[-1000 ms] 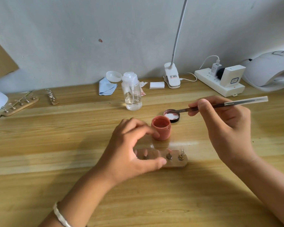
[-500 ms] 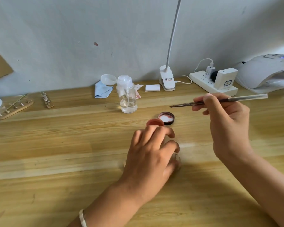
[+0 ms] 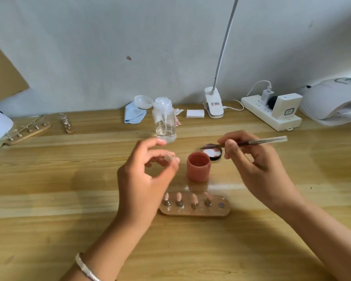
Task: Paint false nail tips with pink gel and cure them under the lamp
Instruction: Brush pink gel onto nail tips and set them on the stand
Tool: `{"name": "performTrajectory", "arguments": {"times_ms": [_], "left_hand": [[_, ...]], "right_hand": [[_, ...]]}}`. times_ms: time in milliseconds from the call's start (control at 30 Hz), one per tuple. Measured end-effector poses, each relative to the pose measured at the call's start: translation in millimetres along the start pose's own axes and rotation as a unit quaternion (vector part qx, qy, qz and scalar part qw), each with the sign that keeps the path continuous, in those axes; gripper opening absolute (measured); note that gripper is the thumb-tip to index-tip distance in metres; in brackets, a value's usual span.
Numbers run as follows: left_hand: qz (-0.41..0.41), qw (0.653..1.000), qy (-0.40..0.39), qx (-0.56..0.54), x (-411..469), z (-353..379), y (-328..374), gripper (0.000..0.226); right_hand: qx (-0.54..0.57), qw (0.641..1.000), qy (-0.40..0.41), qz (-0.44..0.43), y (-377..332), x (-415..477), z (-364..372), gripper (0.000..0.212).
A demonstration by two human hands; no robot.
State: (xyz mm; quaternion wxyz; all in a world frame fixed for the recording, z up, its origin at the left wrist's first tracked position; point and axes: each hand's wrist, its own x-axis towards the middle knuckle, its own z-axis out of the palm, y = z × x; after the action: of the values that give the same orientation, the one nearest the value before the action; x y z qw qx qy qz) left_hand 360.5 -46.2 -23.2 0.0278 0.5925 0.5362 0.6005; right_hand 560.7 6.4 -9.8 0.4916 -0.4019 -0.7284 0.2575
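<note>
Your left hand [image 3: 148, 175] pinches what is likely a nail tip [image 3: 170, 158], too blurred to be sure; a loose pinch could drop it. At its 3 o'clock, the open gel jar [image 3: 199, 167] could be knocked over. Your right hand [image 3: 259, 161] grips the brush [image 3: 257, 141], its bristles at the lid [image 3: 213, 152]. The curing lamp [image 3: 332, 104] is cut off at right.

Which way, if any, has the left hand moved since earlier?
Yes: the left hand lifted off the wooden nail stand, now left of the pink gel jar.
</note>
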Motion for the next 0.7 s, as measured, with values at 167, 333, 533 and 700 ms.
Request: {"name": "performTrajectory", "arguments": {"times_ms": [167, 333, 533, 700], "left_hand": [[-0.200, 0.971, 0.025, -0.129, 14, -3, -29, 0.022], [-0.249, 0.944, 0.026, -0.214, 14, -3, -38, 0.016], [-0.271, 0.930, 0.032, -0.247, 14, -1, -41, 0.020], [-0.262, 0.938, 0.014, -0.224, 12, 0, -42, 0.026]], "right_hand": [[-0.049, 0.998, -0.013, -0.029, -3, 0, 7, 0.012], [-0.104, 0.993, -0.036, -0.050, -1, 5, 12, 0.019], [-0.130, 0.989, -0.056, -0.037, 5, 6, 18, 0.014], [-0.145, 0.987, -0.054, -0.033, 7, 7, 19, 0.017]]}}
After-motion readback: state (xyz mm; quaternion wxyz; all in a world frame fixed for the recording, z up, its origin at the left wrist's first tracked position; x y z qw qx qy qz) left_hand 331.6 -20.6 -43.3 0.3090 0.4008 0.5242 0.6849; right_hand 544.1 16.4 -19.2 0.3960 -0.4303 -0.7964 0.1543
